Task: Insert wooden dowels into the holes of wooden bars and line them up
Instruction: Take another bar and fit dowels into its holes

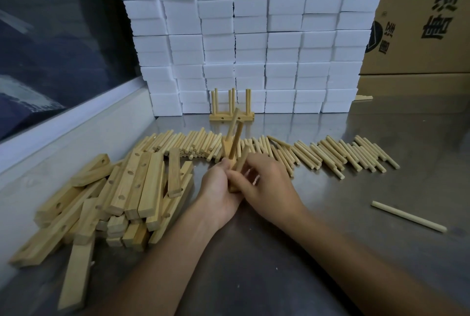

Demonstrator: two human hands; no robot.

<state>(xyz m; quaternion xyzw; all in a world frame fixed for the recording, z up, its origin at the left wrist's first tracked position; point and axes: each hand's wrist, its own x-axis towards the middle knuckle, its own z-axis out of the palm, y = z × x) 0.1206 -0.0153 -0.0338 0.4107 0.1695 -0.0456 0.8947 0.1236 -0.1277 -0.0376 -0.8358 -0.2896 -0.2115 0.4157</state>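
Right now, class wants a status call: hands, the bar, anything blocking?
Left hand grips bar, two dowels standing in it. Right hand pinches third dowel at the bar. Nothing blocking; loose dowels behind.

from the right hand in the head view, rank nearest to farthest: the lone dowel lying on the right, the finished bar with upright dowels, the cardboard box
1. Finished bar with upright dowels: straight behind the right hand, in front of the white blocks.
2. Lone dowel: on the steel table, off to the right.
3. Cardboard box: far right corner at the back.

The first two are fairly close to each other; the box is plainly farthest.
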